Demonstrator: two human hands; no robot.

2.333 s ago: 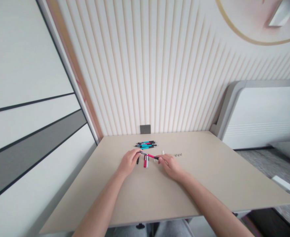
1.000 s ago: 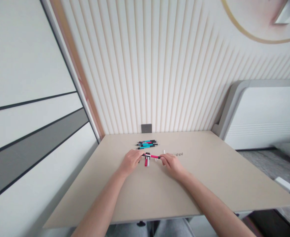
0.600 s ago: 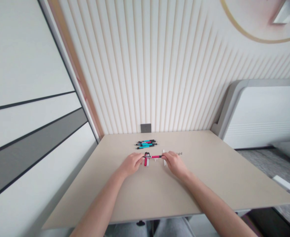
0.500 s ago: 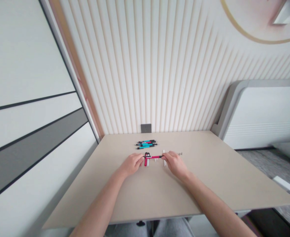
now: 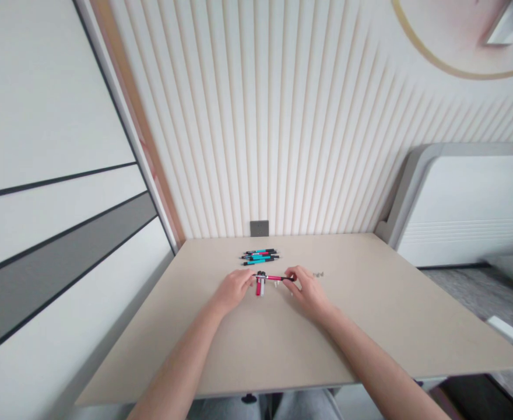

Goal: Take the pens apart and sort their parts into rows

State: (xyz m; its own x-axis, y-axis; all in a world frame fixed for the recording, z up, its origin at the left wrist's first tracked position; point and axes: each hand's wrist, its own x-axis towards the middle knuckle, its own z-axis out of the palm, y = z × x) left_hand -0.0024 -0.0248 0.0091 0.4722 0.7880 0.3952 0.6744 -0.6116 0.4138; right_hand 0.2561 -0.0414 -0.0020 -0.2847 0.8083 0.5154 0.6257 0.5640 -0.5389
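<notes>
Both of my hands hold one pink pen (image 5: 273, 277) level over the beige table (image 5: 370, 326). My left hand (image 5: 235, 289) pinches its left end and my right hand (image 5: 305, 287) pinches its right end. Under the pen lie short loose pen parts (image 5: 259, 287), one pink and one white. Beyond them, nearer the wall, several assembled teal and pink pens (image 5: 260, 256) lie side by side.
A few tiny grey pieces (image 5: 318, 274) lie right of my right hand. A grey socket plate (image 5: 259, 228) sits in the ribbed wall behind the table. A white unit (image 5: 470, 210) stands to the right. A white panelled wall borders the left.
The pink pen went from slanted to level between my hands. My right hand shifted right along it, then came back a little left; the white stick beside it is now hidden.
</notes>
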